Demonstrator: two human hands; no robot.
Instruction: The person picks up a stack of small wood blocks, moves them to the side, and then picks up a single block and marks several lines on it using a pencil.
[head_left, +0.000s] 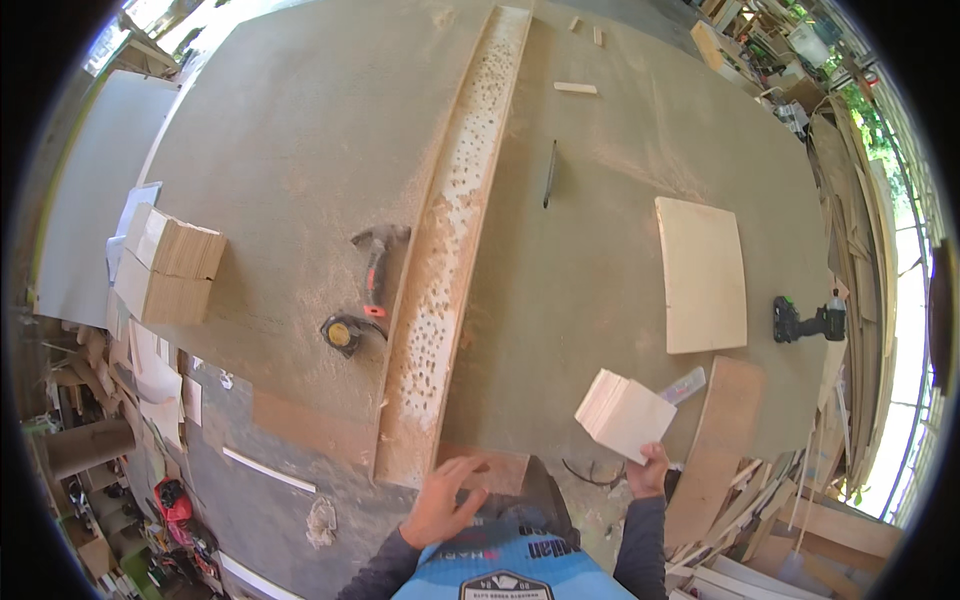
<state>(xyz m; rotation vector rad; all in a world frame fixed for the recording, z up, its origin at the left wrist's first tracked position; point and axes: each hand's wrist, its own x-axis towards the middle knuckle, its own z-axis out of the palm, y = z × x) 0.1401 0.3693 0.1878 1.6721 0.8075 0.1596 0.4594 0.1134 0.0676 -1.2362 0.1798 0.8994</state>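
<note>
My right hand [648, 470] grips a stack of thin pale wooden boards [622, 412] from below, held over the near edge of the large workbench [300, 150]. My left hand [442, 502] is spread with fingers apart, touching the near end of a long strip of wood riddled with holes [450, 260] and a small brown offcut [495, 470] at the bench edge. It holds nothing.
A hammer [376, 262] and a tape measure [342, 334] lie left of the strip. A pale square panel [702, 274], a cordless drill [808, 320] and a utility knife [684, 384] sit at right. Two stacks of boards [168, 266] rest at left. A saw blade slot [549, 172] shows mid-bench.
</note>
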